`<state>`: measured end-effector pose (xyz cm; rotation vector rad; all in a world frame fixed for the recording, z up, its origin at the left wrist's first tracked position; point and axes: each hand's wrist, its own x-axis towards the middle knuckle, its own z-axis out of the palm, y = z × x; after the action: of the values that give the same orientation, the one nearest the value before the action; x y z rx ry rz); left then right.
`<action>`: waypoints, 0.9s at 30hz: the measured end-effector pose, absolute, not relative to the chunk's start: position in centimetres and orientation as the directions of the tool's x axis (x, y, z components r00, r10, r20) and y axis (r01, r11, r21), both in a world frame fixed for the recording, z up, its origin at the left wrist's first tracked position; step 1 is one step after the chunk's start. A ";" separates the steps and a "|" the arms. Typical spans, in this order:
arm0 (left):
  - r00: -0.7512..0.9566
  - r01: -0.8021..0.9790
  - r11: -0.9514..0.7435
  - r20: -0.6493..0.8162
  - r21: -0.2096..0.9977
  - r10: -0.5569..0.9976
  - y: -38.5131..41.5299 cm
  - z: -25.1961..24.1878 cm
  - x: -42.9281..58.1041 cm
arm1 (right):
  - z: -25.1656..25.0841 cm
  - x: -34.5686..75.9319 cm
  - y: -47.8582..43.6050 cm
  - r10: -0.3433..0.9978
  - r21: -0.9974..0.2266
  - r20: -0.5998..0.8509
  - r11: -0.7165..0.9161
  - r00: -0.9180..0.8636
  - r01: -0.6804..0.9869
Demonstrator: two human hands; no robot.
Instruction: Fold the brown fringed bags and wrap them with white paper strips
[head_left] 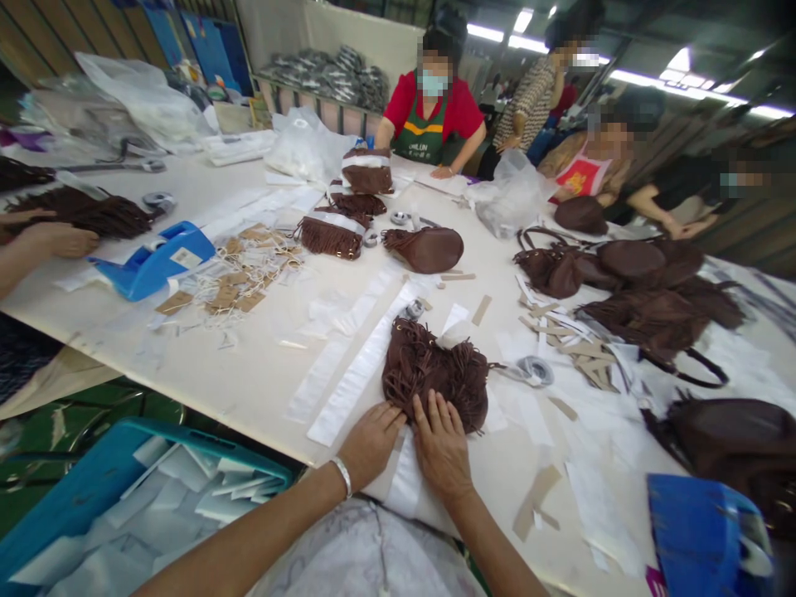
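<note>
A dark brown fringed handbag [435, 377] lies on the table in front of me. My right hand [441, 444] rests on its near side with the fingers stretched out flat. At the bag's near left edge is my left hand [371, 444], its fingers extended and touching the bag; the thumb is hidden. Between my hands a white paper strip [405, 473] runs from under the bag toward my body. A wrapped grey strap coil [533, 371] sticks out at the bag's right. Another long white strip [366, 365] lies flat on its left.
A blue tape dispenser [158, 257] and a heap of tan tags [240, 278] are to the left; a second blue dispenser [709, 531] is at front right. More brown bags [647, 307] pile up on the right. A teal bin [80, 489] holds papers. Several co-workers surround the table.
</note>
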<state>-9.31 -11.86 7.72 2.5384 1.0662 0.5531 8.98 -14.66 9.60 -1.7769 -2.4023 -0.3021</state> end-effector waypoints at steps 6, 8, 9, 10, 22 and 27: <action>0.587 0.531 -0.616 0.272 0.581 0.763 -10.7 8.9 -10.5 | 8.9 9.2 -14.7 0.913 0.090 0.245 0.312 -0.325 0.946; 0.425 0.564 -0.479 0.261 0.672 0.867 -9.5 9.6 -11.0 | 8.5 9.3 -14.6 0.904 0.108 0.260 0.321 -0.338 0.941; 0.343 0.576 -0.412 0.248 0.706 0.906 -8.7 9.9 -11.0 | 8.4 9.3 -14.5 0.901 0.115 0.268 0.323 -0.343 0.939; 0.291 0.578 -0.366 0.235 0.729 0.927 -8.0 10.2 -11.0 | 8.3 9.3 -14.5 0.898 0.119 0.275 0.324 -0.345 0.939; 0.344 0.566 -0.391 0.223 0.726 0.912 -3.8 9.6 -8.7 | 8.2 9.4 -14.8 0.906 0.076 0.266 0.320 -0.328 0.944; 0.370 0.569 -0.412 0.226 0.711 0.901 -2.9 9.5 -8.7 | 8.2 9.4 -14.7 0.912 0.062 0.261 0.311 -0.317 0.948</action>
<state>-8.72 -2.93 9.46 2.1076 1.2662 0.8263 9.45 -14.71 8.23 -1.7194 -2.3954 -0.3045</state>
